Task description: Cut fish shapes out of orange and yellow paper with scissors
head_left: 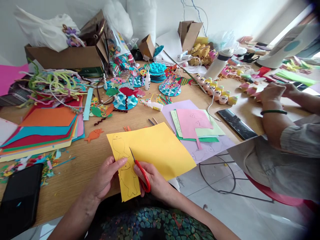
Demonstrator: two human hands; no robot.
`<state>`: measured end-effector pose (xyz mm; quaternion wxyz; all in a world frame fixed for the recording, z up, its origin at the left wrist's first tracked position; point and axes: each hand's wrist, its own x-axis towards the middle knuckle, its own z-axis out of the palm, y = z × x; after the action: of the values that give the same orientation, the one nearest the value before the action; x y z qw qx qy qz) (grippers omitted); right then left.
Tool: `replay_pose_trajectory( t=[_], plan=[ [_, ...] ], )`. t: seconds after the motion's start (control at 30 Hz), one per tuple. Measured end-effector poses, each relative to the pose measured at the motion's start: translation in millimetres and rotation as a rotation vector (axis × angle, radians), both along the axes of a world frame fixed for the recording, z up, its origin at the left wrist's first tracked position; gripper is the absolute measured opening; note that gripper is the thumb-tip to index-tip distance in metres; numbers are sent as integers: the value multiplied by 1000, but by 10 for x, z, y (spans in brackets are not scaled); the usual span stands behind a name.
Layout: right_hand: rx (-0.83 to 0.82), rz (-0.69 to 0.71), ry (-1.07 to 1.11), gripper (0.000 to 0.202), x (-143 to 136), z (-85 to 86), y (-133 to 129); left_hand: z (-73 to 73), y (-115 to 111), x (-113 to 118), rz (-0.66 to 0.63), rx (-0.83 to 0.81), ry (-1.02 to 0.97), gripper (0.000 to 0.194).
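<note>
A large sheet of yellow paper lies over the table's front edge, with fish outlines drawn along its left side. My left hand pinches the left strip of this sheet, thumb on top beside a drawn fish. In my right hand are red-handled scissors, their fingers closed round the handles. The scissors' dark blade points up and away across the paper, to the right of the fish outlines. Below the blade the strip is parted from the rest of the sheet. An orange paper fish lies beyond the sheet's left corner.
Stacked coloured paper and a black phone are on the left. Pink paper with fish drawings tops other sheets at right, near another phone. Finished fish crafts stand behind. Another person's hands work at far right.
</note>
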<state>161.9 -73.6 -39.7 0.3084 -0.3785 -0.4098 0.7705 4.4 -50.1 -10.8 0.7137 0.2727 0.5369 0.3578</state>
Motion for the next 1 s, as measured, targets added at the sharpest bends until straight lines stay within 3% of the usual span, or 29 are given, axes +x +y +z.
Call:
replay_pose_trajectory(
  t=[0.23,0.47,0.67,0.83,1.0],
  plan=[
    [-19,47,-75,54,0,37,9,49,133,0,137,86,59,33],
    [150,-17,-120,52,34,127,61,8,99,26,102,69,19,29],
    [162,-19,-113,49,7,69,56,43,99,12,89,70,-1,27],
    [65,-10,-79,50,-15,41,49,61,82,16,82,67,-9,27],
    [199,-15,-143,49,1,56,107,23,39,12,95,36,-25,24]
  ],
)
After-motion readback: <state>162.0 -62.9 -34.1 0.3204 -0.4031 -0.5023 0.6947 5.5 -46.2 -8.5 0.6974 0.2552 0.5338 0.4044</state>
